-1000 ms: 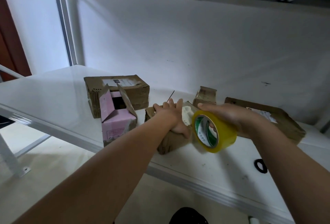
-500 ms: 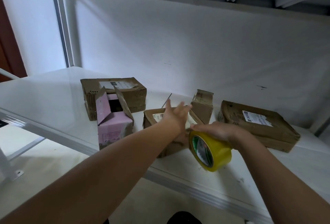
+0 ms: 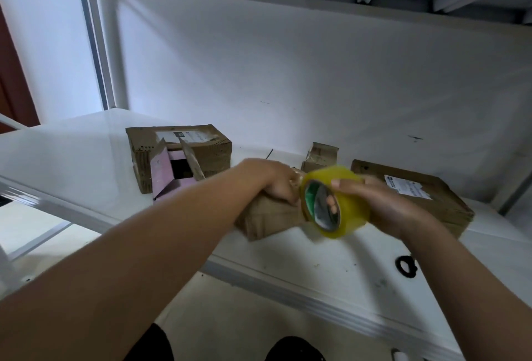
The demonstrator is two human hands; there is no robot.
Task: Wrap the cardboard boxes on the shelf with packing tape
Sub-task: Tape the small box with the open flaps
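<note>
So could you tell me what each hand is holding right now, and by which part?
The right hand grips the yellow tape roll around its rim, fingers through its core. The left hand grips the small cardboard box at its top edge.

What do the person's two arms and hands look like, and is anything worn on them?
Both forearms are bare right to the frame edge: no sleeves show. The left hand and the right hand wear no gloves. No watch, bracelet or ring can be seen on either wrist or on the visible fingers. The picture is somewhat blurred, so small marks cannot be told.
</note>
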